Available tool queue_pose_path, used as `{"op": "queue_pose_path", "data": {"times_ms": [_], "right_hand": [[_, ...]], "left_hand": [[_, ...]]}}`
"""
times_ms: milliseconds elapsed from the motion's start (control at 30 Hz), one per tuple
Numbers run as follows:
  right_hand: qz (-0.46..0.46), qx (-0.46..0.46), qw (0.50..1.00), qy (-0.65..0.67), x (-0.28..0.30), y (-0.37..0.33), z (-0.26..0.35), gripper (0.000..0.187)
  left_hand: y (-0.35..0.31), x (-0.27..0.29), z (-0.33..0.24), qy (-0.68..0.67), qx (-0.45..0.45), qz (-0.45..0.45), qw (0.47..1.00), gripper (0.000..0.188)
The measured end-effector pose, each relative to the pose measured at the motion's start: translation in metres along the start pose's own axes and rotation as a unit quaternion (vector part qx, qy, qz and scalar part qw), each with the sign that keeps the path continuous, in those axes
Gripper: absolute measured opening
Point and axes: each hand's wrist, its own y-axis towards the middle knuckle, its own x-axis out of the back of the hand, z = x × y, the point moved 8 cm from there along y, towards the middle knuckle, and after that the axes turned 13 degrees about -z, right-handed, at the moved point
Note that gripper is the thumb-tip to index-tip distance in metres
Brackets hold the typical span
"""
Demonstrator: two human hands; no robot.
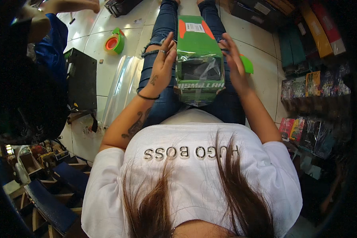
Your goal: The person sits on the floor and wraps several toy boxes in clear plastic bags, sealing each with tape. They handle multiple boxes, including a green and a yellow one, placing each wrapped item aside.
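Observation:
A green box-shaped toy truck body (198,43) with orange patches and a white label rests on my lap between my thighs. Shiny clear film covers its near end, around a dark window-like opening. My left hand (162,61) is upright along its left side, fingers stretched out and palm toward it. On the other side my right hand (236,63) faces it the same way, fingers extended and slightly spread. Both hands are very close to the sides; whether the palms touch them I cannot tell. Neither hand is wrapped around anything.
Left on the tiled floor are a green tape dispenser (114,41) with an orange core, clear plastic film (121,85) and a black box (82,77). A green piece (246,64) shows beyond my right hand. Wrapped colourful goods (313,85) line the right. Another person in blue (55,43) is at upper left.

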Motion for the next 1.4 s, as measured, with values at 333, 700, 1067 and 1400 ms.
{"op": "queue_pose_path", "data": {"times_ms": [333,700,1067,1400], "right_hand": [[0.065,0.205,0.976,-0.016,0.001,0.002,0.138,0.024],[0.067,0.141,0.984,-0.089,0.006,-0.031,0.053,0.017],[0.091,0.116,0.983,-0.113,0.001,-0.018,0.069,0.016],[0.181,0.183,0.959,-0.117,-0.027,0.002,0.094,0.008]], "left_hand": [[-0.025,-0.014,-0.107,0.33,-0.366,0.079,0.866,0.043],[-0.025,-0.007,-0.099,0.265,-0.357,0.028,0.895,0.018],[-0.017,-0.004,-0.111,0.308,-0.334,0.032,0.89,0.012],[-0.012,-0.04,-0.123,0.335,-0.342,0.093,0.873,0.022]]}}
